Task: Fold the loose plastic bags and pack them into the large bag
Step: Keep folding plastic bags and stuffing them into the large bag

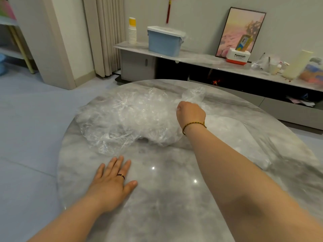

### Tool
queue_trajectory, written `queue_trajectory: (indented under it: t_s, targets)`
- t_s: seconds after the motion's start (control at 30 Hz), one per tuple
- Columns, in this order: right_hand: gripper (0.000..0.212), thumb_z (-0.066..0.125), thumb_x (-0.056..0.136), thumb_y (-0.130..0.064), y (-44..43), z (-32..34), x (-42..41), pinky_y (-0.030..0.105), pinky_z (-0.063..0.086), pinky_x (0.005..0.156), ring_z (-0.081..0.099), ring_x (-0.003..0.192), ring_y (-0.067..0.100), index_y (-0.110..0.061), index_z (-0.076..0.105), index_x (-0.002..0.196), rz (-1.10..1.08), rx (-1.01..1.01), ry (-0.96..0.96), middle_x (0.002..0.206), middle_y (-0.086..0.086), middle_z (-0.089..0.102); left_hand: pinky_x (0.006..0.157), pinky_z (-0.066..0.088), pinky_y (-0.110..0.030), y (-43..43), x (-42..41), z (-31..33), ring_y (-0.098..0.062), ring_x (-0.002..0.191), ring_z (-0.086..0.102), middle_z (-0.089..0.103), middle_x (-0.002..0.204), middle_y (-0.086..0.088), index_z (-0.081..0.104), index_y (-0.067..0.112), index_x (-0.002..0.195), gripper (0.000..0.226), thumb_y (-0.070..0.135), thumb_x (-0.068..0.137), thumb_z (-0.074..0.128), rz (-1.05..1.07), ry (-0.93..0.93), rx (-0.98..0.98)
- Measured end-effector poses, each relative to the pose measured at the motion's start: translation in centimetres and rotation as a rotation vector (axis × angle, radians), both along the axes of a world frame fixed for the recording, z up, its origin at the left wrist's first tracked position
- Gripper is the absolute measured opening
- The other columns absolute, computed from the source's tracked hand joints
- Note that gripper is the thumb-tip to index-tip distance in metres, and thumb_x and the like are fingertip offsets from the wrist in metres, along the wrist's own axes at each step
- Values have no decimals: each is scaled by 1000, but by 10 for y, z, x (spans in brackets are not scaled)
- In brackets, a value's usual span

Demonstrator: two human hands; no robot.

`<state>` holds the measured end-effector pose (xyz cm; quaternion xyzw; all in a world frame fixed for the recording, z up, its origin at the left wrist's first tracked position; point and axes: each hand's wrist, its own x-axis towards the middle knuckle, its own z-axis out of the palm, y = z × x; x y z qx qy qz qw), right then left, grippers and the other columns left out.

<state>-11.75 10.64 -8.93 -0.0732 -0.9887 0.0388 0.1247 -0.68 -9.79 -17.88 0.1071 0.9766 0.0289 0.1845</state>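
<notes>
A large clear plastic bag point(132, 117), crumpled and stuffed with more clear plastic, lies across the far half of the round grey marble table point(174, 198). My right hand point(191, 113) reaches over its right end, fingers closed on a bunched piece of clear plastic point(194, 94) that sticks up behind the fist. My left hand point(111, 180) lies flat and open on the bare tabletop, just in front of the bag's near edge, holding nothing. Another flat sheet of clear plastic point(244, 142) rests on the table to the right of my right forearm.
Behind the table runs a low grey cabinet point(192, 58) carrying a blue lidded box point(165, 41), a stack of paper cups point(132, 32), a framed picture point(240, 32), a Panasonic box point(238, 56) and several small items. Grey floor point(35, 119) lies to the left.
</notes>
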Motion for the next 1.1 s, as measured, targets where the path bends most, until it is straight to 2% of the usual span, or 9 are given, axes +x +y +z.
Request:
queue_trajectory:
  t_s: [0.1, 0.17, 0.27, 0.37, 0.47, 0.57, 0.7, 0.9, 1.1]
  targets:
    - [28, 39, 96, -22, 0, 12, 13, 28, 30, 85, 42, 113, 22, -12, 63, 105, 58, -102, 207, 102, 0, 62, 114, -11, -35, 0, 0, 2, -14, 141, -21, -22, 153, 0, -16, 20, 145, 67, 51, 97, 18, 9, 1, 36]
    - [25, 44, 94, -24, -3, 20, 29, 22, 25, 84, 42, 115, 20, -10, 65, 97, 121, -255, 340, 107, -1, 63, 115, -7, -33, 1, 0, 6, -14, 142, -14, -16, 155, 1, -10, 22, 147, 67, 52, 96, 23, 29, 24, 102]
    - [26, 50, 92, -16, -6, 37, 60, 11, 31, 74, 51, 99, 14, 3, 64, 82, 187, -643, 434, 87, 3, 61, 116, 7, -29, 4, -3, 20, -14, 143, 6, 1, 156, 2, 3, 22, 147, 68, 48, 94, 36, 133, 105, 365]
    - [33, 54, 90, -15, 1, 52, 98, 4, 34, 55, 50, 61, 1, 17, 60, 87, 181, -1029, 316, 69, 10, 54, 109, 21, -25, 13, 4, 42, -11, 140, 19, 16, 153, 5, 11, 24, 147, 74, 36, 88, 55, 258, 123, 869]
    - [25, 53, 90, -16, 8, 50, 133, 7, 41, 53, 55, 62, 2, -2, 65, 73, 189, -1188, 177, 66, -9, 64, 100, 26, -23, 17, 14, 64, -7, 132, 27, 30, 145, 11, 18, 30, 144, 83, 40, 78, 68, 290, 60, 1214]
    - [31, 49, 93, -12, 12, 40, 161, 14, 44, 44, 58, 47, 5, -11, 59, 63, 175, -1327, -3, 55, -7, 65, 105, 35, -32, 17, 24, 77, -9, 127, 42, 49, 134, 9, 40, 23, 135, 97, 55, 47, 67, 271, -108, 1399]
    - [31, 48, 93, -9, 22, 17, 182, 18, 42, 46, 57, 47, 8, -11, 60, 64, 113, -1329, -160, 57, -6, 66, 64, 52, -13, 24, 31, 75, -6, 75, 66, 72, 72, 6, 66, 14, 85, 11, 15, 76, 73, 273, -168, 1434]
    - [28, 58, 85, 1, 44, -10, 186, 3, 39, 55, 53, 61, 2, -19, 60, 66, 27, -1279, 183, 69, -8, 62, 57, 44, -3, 22, 26, 74, 8, 56, 59, 64, 52, 17, 64, 18, 63, 23, -1, 76, 69, 356, 202, 1375]
    - [8, 56, 79, -21, 60, -25, 179, 0, 33, 79, 42, 83, -4, -25, 52, 73, 347, -586, 572, 87, -15, 56, 67, 38, 6, 17, 33, 83, 22, 72, 55, 61, 66, 37, 65, 32, 65, 35, -2, 77, 67, 158, 441, 1321]
